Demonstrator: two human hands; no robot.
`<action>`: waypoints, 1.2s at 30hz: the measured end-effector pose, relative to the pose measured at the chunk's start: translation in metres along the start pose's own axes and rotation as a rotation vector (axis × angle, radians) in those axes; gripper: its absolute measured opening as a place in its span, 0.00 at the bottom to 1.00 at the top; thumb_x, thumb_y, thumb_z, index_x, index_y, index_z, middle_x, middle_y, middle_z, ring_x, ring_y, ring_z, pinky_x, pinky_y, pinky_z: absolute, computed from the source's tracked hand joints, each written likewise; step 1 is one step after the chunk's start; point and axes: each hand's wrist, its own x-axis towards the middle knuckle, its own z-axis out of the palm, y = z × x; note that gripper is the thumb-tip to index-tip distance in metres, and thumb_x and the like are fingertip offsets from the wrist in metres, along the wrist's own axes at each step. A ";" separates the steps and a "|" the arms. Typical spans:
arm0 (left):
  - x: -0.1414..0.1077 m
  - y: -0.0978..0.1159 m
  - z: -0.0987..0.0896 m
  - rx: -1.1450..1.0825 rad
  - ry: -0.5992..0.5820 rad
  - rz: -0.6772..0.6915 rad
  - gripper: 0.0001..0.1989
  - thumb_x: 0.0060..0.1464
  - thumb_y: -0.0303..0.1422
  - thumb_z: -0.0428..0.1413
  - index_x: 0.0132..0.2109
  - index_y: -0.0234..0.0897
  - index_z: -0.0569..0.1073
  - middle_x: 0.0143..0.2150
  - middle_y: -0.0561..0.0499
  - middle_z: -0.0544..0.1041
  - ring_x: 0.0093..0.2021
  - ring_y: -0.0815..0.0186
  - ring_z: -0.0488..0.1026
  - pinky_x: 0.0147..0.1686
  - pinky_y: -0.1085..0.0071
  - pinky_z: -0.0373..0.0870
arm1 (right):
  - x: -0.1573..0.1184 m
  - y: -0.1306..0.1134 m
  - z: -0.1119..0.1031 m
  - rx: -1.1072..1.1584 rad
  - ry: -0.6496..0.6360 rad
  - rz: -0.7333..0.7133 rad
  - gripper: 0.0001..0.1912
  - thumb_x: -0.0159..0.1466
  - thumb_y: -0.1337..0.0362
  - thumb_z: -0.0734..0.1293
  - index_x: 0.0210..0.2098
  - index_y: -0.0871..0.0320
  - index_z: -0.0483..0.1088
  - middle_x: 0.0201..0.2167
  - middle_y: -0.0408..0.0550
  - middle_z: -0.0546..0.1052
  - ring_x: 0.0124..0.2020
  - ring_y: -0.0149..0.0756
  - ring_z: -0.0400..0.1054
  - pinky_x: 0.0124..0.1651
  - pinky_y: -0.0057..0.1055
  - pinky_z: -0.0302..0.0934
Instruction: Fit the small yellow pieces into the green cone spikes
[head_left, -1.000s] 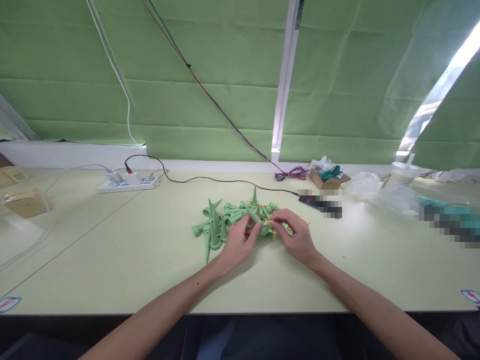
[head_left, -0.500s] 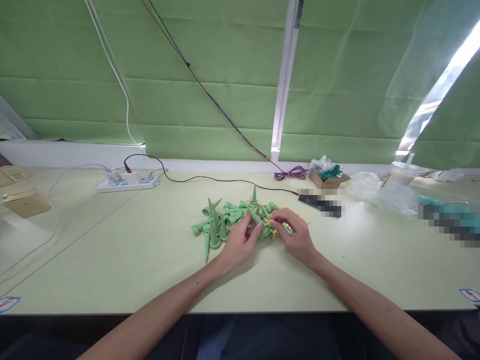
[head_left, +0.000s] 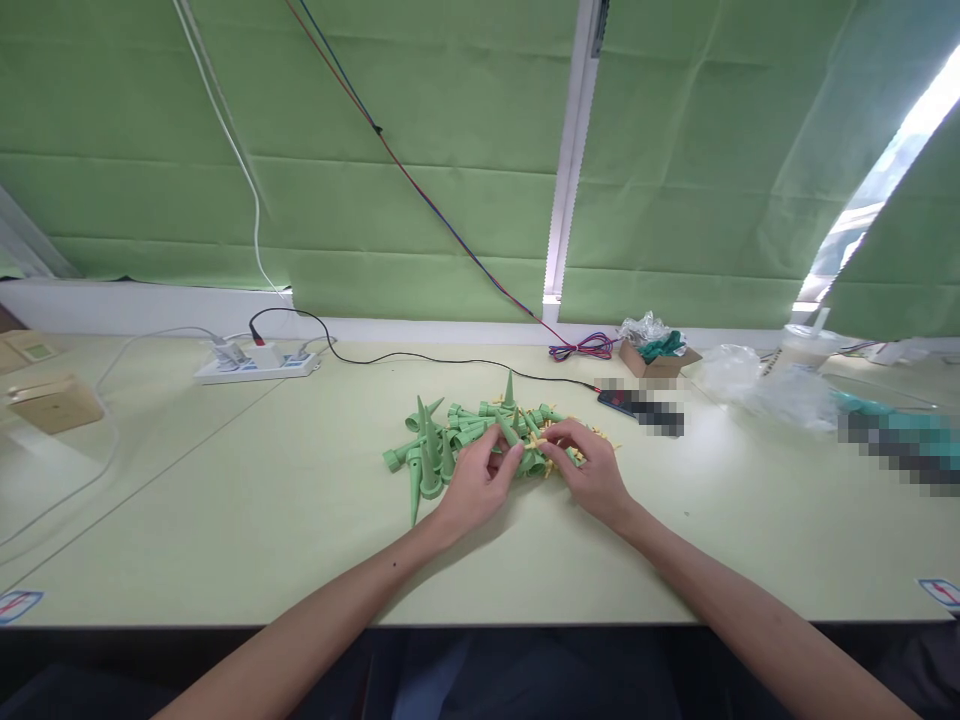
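Nearest, two stickers are seen on the front corners of the pale tabletop [head_left: 300,550], one well to the left of the heap of green cones [head_left: 469,437] and one well to its right. The heap's near side is reached by both hands. By the left hand [head_left: 480,480], closed to a pinch between thumb and fingers, a single green cone [head_left: 507,431] is held at a tilt over the heap, its tip turned away and to the left. By the right hand [head_left: 591,470], likewise drawn to a fingertip pinch, a small yellow piece [head_left: 535,441] is gripped just beside the cone's wide end; whether the two are touching cannot be told. In the heap, cones are laid flat or stood point up, and more yellow pieces [head_left: 602,434] are scattered along its right side, partly hidden by the right hand. Beyond the heap to the right, a dark device [head_left: 622,402], partly blurred, is joined by a black cable [head_left: 420,356] to a white power strip [head_left: 255,371], set far left of the heap. Behind the heap to the right, a cardboard box [head_left: 652,366] is placed, and clear plastic bags [head_left: 795,397] farther right. Farthest, behind the heap, green blinds [head_left: 337,230] are hung.
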 end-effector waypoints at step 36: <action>-0.005 -0.012 0.001 0.286 -0.074 0.397 0.08 0.66 0.31 0.48 0.47 0.38 0.71 0.35 0.50 0.69 0.31 0.68 0.66 0.31 0.73 0.63 | 0.002 -0.002 -0.001 0.154 -0.354 0.295 0.24 0.70 0.54 0.55 0.19 0.55 0.55 0.13 0.39 0.60 0.16 0.29 0.53 0.24 0.28 0.51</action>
